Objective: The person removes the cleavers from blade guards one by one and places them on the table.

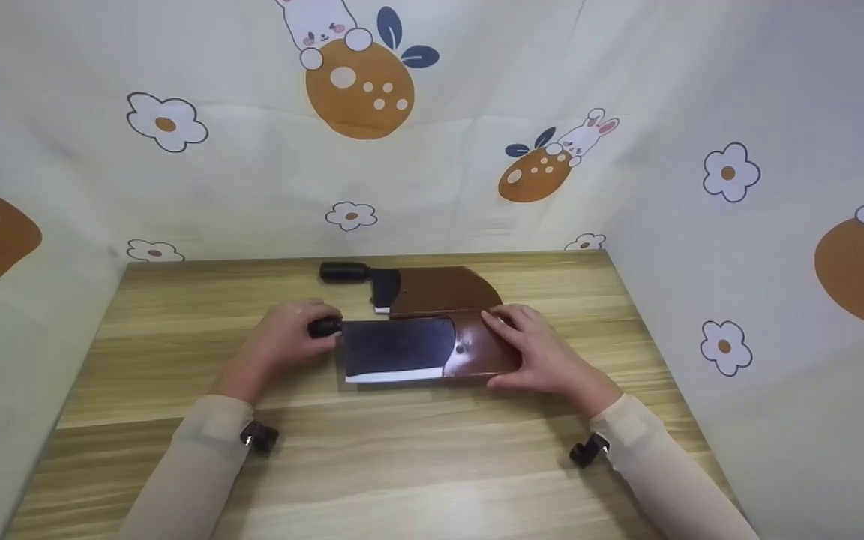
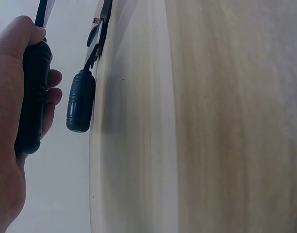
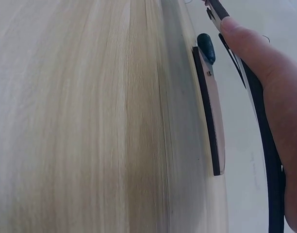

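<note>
Dark-bladed cleaver (image 1: pixel 398 349) with a pale edge and black handle, handle to the left, blade partly inside a glossy brown sheath (image 1: pixel 475 349), both held above the table (image 1: pixel 409 465)

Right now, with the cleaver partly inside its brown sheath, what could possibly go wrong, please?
The sheath covers only part of the held cleaver; if the left hand pulled its handle suddenly, the blade might come free near the right hand.
The bare cutting edge faces the near side of the table, so a slip might bring it toward the person.
The second cleaver lies close behind and could perhaps be knocked.
</note>
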Demonstrator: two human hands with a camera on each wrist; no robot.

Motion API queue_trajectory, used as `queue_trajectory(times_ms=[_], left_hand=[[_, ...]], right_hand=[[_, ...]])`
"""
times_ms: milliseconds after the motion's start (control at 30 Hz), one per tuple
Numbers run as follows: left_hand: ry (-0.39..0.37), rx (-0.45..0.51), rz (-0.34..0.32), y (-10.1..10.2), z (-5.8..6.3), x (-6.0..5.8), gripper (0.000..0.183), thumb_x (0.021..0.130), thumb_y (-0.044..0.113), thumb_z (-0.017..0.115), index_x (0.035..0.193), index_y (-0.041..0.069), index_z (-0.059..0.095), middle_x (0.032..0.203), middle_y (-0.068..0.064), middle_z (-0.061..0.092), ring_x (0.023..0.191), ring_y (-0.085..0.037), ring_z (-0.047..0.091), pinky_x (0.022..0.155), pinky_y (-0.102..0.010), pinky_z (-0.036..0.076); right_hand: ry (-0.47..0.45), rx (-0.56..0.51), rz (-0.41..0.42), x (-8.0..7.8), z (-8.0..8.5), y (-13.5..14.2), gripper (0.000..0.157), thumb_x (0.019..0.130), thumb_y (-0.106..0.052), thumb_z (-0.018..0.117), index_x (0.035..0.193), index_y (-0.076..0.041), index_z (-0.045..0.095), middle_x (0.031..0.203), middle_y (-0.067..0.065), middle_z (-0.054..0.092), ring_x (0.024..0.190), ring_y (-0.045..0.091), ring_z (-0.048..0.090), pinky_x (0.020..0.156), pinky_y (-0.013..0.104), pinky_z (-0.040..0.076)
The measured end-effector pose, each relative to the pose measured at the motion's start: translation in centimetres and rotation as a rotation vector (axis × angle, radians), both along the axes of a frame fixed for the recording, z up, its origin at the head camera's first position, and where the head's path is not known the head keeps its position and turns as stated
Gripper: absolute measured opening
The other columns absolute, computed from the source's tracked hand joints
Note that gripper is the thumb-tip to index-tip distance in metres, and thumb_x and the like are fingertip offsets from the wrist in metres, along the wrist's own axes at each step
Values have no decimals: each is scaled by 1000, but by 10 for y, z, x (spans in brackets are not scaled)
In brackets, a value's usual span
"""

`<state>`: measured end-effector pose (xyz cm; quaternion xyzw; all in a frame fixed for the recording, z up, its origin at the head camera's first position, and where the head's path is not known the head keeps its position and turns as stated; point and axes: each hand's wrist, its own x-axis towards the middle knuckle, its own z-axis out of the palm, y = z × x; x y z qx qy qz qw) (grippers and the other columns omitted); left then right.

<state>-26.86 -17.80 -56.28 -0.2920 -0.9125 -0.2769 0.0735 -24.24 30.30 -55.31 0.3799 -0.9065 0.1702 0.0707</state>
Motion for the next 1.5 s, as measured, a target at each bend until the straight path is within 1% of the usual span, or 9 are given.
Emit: queue_trajectory(times_ms=[100,333,500,667,933,1000,1167,1233,1500], left_hand=[[12,5,-10,-1,0,0,37,90,26,87,123,11,80,108,-4,75,95,-26,71,85,-50,61],[36,5,-6,-5,0,1,37,90,27,87,122,11,81,109,-5,74,94,-28,71,85,-51,61],[20,2,7,-8,-1,2,37,90,26,88,123,12,81,109,-5,74,96,-27,71,86,-52,61],[-4,-4,23,-11,-1,3,38,91,29,87,125,12,81,114,-7,75,100,-31,72,90,-54,61],[-9,9,39,-14,-1,4,38,90,28,90,123,12,81,113,-7,76,102,-31,73,92,-54,61],[-9,12,43,-14,-1,4,38,90,28,90,123,12,82,113,-7,76,103,-31,73,94,-54,61],[-3,16,42,-15,0,5,38,89,28,90,122,10,82,113,-9,77,103,-32,73,94,-54,61],[-1,17,39,-16,1,5,37,89,27,90,121,10,82,112,-9,77,102,-32,74,93,-54,61],[-8,2,52,-22,-1,5,38,90,28,89,123,11,82,112,-7,76,100,-31,73,90,-54,61]], right_hand=[[9,-4,5,0,0,0,119,73,-62,99,168,-11,48,162,17,49,146,40,46,121,62,40],[-16,4,-19,0,1,3,119,73,-62,99,168,-11,48,163,15,48,147,38,45,121,62,40],[-39,9,-33,0,2,3,120,72,-63,99,168,-13,48,164,13,48,148,38,44,122,63,38],[-56,3,-42,1,2,4,121,71,-61,101,169,-14,47,165,12,47,149,37,42,123,62,36],[-52,-6,-39,0,3,7,121,72,-63,100,169,-14,46,165,11,47,149,35,42,124,60,36],[-52,-6,-37,0,2,7,122,72,-63,99,170,-16,45,165,11,47,150,35,42,124,60,35],[-50,-12,-45,0,2,9,124,69,-61,102,170,-17,45,165,11,47,149,35,42,123,61,36],[-49,-14,-47,0,2,9,124,68,-61,102,169,-15,46,165,12,47,149,35,43,122,61,37],[-65,-3,-76,0,3,15,126,69,-60,102,173,-25,40,168,11,45,151,35,41,124,62,35]])
